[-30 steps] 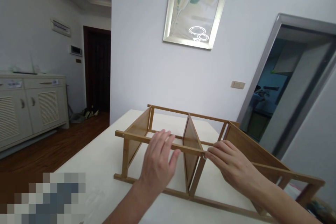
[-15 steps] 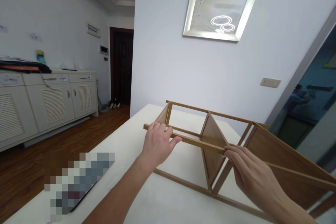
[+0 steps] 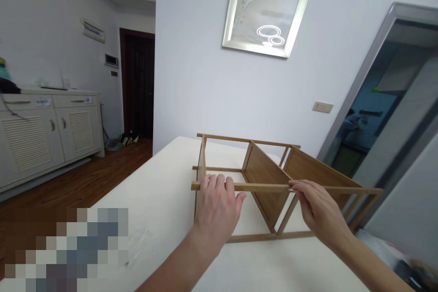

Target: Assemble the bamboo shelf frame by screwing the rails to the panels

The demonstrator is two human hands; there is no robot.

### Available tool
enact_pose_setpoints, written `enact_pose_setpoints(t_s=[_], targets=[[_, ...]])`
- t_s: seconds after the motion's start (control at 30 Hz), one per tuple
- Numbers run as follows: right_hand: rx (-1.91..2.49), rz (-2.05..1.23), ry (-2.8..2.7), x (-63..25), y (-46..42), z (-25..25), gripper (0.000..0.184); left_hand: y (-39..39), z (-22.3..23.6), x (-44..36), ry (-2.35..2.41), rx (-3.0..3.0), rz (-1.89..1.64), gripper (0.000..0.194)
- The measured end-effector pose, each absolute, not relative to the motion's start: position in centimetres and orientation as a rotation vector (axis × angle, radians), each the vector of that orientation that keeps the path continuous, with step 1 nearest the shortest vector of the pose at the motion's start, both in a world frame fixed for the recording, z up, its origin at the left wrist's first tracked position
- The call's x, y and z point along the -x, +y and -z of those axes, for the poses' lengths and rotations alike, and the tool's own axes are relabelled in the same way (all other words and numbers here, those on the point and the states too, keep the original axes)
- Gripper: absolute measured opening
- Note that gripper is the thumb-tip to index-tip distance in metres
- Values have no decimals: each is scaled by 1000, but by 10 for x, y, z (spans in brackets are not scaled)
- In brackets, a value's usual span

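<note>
A brown wooden shelf rack [image 3: 265, 173] lies on its side across a white table [image 3: 160, 178]. My left hand [image 3: 219, 205] is wrapped over its near upper rail close to the left end, thumb pointing right. Farther right on the same rail, my right hand [image 3: 316, 205] pinches the spot where the middle shelf board meets it. A small pale, shiny bit shows under the right fingertips; its kind is too small to tell.
A blurred-out patch [image 3: 82, 246] covers something at the table's near left. White louvred cabinets [image 3: 51, 123] stand to the left, past the wooden floor. Behind the table rises a wall with a framed picture [image 3: 236, 32]. At the right is a doorway with a person [image 3: 352, 123] beyond.
My view has turned right, and the rack now lies more level across it, its right end swung away from me. Both hands keep their places on the rail.
</note>
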State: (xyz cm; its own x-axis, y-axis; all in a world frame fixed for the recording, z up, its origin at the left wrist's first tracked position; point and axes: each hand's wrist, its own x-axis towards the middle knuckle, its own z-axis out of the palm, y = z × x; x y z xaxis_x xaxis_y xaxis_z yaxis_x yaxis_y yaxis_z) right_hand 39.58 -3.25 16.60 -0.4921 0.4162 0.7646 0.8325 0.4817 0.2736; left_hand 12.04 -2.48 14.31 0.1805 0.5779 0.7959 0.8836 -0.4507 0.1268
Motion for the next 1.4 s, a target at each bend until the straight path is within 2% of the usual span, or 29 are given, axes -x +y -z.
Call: enact_pose_setpoints(t_s=[0.07,0.17,0.3,0.43,0.6,0.87,1.13,1.4], targets=[[964,811,-2098,-377,-40,-170,14,-30,-139,-110,-1247,2156,1269,22],[865,714,-2091,-339,-51,-174,19,-32,-132,-86,-1104,2082,1454,35],[746,632,-2126,-290,-55,-173,29,-28,-122,-60,-1242,1987,1654,45],[725,581,-2187,-254,-47,-169,33,-22,-112,-54,-1260,2156,1843,36],[699,518,-2259,-229,-38,-165,28,-16,-105,-56,-1168,2224,2040,30],[722,519,-2287,-220,-30,-167,26,-9,-106,-47,-995,2273,2070,24],[777,527,-2328,-220,-28,-164,32,-6,-104,-47,-906,2288,2071,27],[734,568,-2353,-217,-30,-169,29,-5,-105,-47,-900,2283,2079,28]])
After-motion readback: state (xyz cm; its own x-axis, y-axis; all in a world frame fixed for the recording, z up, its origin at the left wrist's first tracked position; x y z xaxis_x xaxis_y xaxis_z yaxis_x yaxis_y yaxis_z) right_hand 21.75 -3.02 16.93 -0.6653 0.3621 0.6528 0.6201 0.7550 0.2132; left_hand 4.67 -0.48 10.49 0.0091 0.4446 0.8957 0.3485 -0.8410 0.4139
